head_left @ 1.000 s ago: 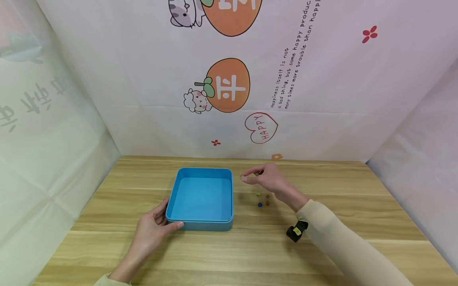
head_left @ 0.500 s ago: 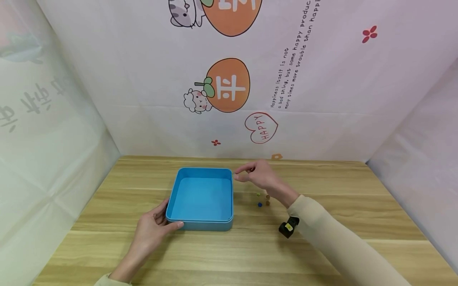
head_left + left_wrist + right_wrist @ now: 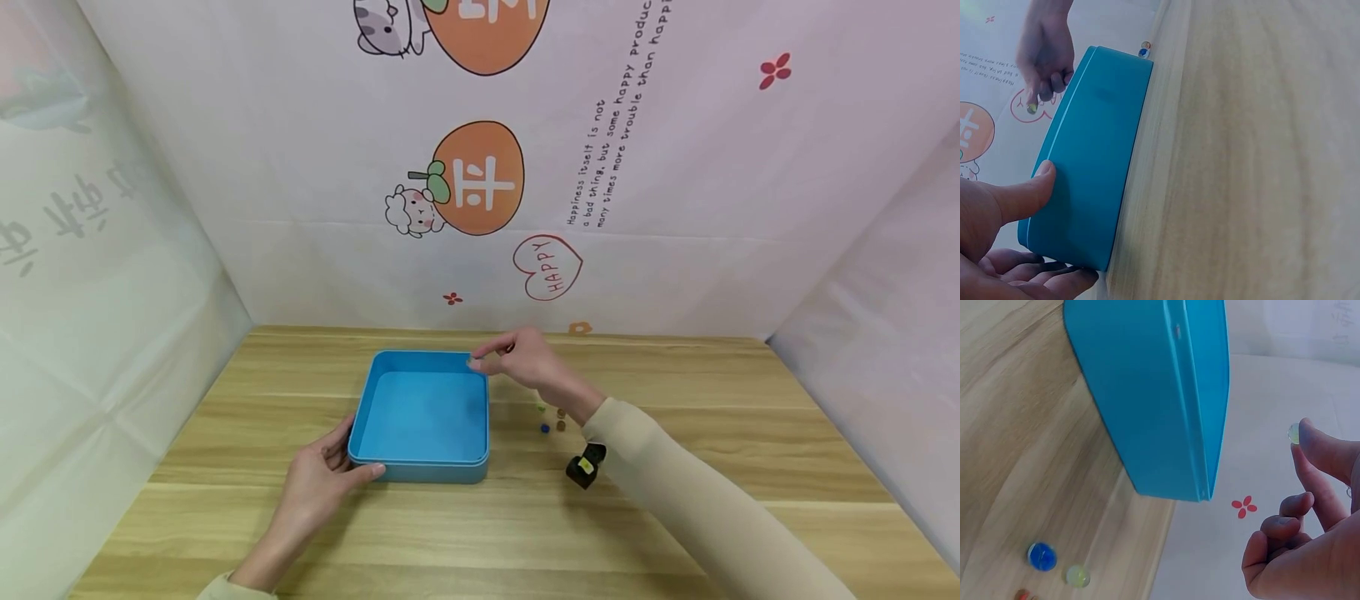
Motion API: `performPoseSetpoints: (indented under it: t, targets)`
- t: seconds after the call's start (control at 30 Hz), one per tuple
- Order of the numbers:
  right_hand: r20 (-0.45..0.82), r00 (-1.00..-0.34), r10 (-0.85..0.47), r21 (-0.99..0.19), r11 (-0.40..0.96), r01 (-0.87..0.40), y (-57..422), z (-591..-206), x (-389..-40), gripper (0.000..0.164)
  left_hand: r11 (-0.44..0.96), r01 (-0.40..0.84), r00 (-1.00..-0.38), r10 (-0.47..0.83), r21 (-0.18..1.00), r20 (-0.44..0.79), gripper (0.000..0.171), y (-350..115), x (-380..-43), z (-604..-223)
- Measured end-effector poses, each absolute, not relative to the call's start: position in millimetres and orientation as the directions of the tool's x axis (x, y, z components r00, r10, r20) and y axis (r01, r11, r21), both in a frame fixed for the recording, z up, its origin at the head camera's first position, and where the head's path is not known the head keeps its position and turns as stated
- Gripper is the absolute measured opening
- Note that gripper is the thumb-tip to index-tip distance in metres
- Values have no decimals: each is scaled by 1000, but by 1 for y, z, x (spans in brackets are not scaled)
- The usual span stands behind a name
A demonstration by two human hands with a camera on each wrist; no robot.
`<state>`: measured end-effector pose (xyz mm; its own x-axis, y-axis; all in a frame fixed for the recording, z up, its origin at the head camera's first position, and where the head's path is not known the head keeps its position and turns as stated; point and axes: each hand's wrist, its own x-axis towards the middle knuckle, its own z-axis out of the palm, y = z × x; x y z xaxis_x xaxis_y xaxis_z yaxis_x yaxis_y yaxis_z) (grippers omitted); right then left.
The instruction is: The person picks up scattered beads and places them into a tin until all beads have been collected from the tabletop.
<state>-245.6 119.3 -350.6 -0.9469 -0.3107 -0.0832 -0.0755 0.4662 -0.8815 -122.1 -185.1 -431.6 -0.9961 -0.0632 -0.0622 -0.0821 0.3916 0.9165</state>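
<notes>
A blue open-topped square box sits on the wooden table. My left hand holds its near left corner, thumb on the front wall and fingers along the left side. Above the box's far right corner, my right hand pinches a small clear yellow-green marble between thumb and index finger. The other right fingers are curled in the right wrist view. To the right of the box lie a blue marble, another yellow-green marble and two brownish marbles.
The wooden table meets a printed white cloth backdrop at its far edge. More white cloth hangs at the left and right sides. A black wrist camera hangs below the right sleeve.
My right hand has moved left with the pinched marble, from beside the box to over its far right corner. My left hand and the box have stayed put.
</notes>
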Motion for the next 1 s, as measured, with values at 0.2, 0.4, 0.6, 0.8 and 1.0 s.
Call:
performPoseSetpoints:
  t: [0.2, 0.4, 0.6, 0.8, 1.0]
  targets:
    - [-81, -949, -306, -871, 484, -82, 106, -349, -248, 15, 389, -87, -996, -64, 917, -67, 95, -185, -123, -432]
    - [-78, -951, -298, -875, 478, -78, 94, -350, -251, 12, 381, -92, -995, -69, 920, -71, 95, -184, -122, -432]
    - [-60, -951, -303, -869, 484, -99, 88, -352, -251, 13, 380, -100, -994, -68, 919, -80, 96, -183, -121, -432]
    - [-57, -951, -303, -870, 483, -102, 79, -356, -254, 11, 386, -88, -995, -67, 918, -68, 96, -184, -122, -433]
    - [-50, -947, -317, -878, 466, -110, 69, -361, -256, 8, 380, -89, -995, -67, 921, -69, 96, -185, -122, -432]
